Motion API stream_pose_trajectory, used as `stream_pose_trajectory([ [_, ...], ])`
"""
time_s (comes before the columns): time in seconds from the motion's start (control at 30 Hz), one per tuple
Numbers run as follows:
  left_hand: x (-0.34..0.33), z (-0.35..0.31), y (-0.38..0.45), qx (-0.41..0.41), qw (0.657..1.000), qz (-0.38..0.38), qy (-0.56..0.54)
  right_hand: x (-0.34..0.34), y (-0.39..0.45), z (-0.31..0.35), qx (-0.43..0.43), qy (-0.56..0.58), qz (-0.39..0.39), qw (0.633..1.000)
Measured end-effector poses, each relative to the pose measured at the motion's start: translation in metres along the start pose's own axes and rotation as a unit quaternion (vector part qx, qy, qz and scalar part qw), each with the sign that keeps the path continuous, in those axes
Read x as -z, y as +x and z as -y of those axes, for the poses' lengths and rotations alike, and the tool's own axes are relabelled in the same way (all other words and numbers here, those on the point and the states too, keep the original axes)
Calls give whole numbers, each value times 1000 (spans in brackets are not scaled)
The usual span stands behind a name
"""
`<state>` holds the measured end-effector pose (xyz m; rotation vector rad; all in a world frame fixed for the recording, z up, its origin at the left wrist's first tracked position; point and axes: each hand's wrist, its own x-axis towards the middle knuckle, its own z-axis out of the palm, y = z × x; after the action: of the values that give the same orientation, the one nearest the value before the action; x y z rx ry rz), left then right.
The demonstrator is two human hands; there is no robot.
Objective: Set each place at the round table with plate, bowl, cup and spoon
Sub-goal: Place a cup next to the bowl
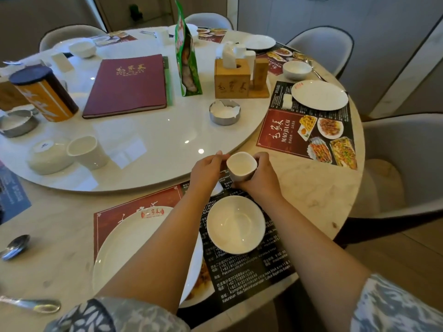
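A: Going left to right, what's by the near place?

B: Two spoons [14, 246] lie on the bare tabletop [311, 200] at far left, off the placemat [251, 271]. Then the plate [134, 248] on the mat, with nothing on it, and the bowl [236, 224] to its right, also holding nothing.

A: And the cup?

B: The cup [241, 167] is tilted, just beyond the bowl at the mat's far edge. The left hand [206, 173] has its fingertips pinching the rim's left side; the right hand [261, 178] curls round its right wall and base. Nothing inside it.

A: How would you finish that?

B: I'd stand it upright on the mat, just beside the bowl without knocking it, then let go with both hands. A spoon is not yet at this place.

A: Anything on the turntable?

B: A spare cup [87, 152] and an overturned bowl [49, 155] at left; an ashtray [224, 112] with torn white paper.
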<state>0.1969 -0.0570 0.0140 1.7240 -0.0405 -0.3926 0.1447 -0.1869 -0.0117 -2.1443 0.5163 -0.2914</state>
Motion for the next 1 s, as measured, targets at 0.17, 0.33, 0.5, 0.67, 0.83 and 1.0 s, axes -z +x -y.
stream_pose_trajectory([
  [0.17,-1,3,2,3,1000,4,18,-4,-2,-1,-10,6,-11,1000],
  [0.33,0,1,-1,4,999,10,42,-2,-6,1,-21,10,-2,1000],
  [0.5,22,-7,-28,-27,999,2,43,8,-34,26,-11,-25,-44,999],
  [0.67,60,-10,-79,-36,999,-18,11,-1,-87,67,4,-4,-38,999],
  [0.83,118,3,-146,-48,998,-35,25,-35,-160,104,4,68,0,998],
  [1.0,200,27,-209,-50,996,-51,43,-87,-237,146,-7,104,5,994],
])
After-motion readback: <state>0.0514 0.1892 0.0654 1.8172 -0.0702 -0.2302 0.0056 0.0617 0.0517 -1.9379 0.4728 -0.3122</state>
